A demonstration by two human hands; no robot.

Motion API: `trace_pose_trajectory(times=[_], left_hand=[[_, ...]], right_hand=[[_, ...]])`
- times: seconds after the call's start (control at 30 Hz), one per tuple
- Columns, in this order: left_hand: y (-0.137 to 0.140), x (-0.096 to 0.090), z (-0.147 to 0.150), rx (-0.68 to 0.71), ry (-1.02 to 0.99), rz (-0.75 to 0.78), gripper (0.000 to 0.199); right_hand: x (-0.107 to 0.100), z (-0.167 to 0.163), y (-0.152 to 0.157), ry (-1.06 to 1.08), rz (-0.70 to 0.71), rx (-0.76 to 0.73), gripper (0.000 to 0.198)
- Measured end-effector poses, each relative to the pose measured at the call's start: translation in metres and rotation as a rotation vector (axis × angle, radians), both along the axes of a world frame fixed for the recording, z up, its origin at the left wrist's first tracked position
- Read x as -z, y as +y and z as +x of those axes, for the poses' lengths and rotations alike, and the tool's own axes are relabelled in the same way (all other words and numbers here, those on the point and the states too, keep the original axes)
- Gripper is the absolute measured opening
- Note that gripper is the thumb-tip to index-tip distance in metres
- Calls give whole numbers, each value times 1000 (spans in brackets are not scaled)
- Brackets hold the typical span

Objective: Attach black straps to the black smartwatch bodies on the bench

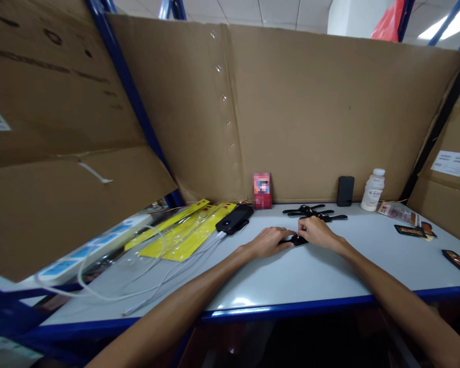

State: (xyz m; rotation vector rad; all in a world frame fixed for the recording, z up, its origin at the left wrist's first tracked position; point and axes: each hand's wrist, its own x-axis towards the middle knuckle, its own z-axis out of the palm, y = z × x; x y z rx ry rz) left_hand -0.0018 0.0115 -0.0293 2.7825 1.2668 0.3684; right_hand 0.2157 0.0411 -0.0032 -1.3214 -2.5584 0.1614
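A small black strap-like piece [299, 240], with a thicker dark middle, lies flat on the white tabletop between my two hands. My left hand [269, 242] rests on the table with its fingers closed on the left end of this piece. From the right and above, my right hand [317, 233] pinches at its middle with bent fingers. The fingertips hide part of the piece, so its fine details do not show. Just behind my right hand lie several similar black straps [310, 210] in a loose pile.
Left are yellow packages [187, 237], a black power bank [234, 220] with white cables, and a power strip [88, 253]. Against the cardboard wall [291, 112] stand a red box [262, 191], black phone [345, 191] and white bottle [373, 190]. Small dark packets [409, 230] lie right.
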Motion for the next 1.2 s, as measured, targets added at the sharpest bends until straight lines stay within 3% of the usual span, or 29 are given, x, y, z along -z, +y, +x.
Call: trace_pose_trajectory(times=[0.17, 0.4, 0.53, 0.67, 0.87, 1.0, 1.07, 1.2], left_hand=[[-3, -3, 1, -7, -8, 0, 42], [-3, -2, 0, -9, -6, -2, 39], [-2, -1, 2, -10, -36, 4, 45], [-4, -2, 4, -15, -27, -4, 46], [-7, -1, 3, 4, -30, 14, 44], [-9, 0, 3, -8, -3, 23, 44], [-10, 0, 4, -4, -9, 23, 44], [-11, -3, 5, 7, -32, 12, 44]], right_hand=[[-4, 5, 0, -32, 12, -52, 24], [-6, 10, 6, 171, -124, -206, 37], [-11, 0, 16, 252, 22, -35, 34], [-18, -34, 41, 131, 76, 102, 25], [-14, -102, 92, 110, 5, 112, 33], [-5, -125, 113, 171, -64, 52, 32], [-3, -127, 117, 219, -19, 104, 34], [-13, -124, 119, 246, 203, 207, 42]])
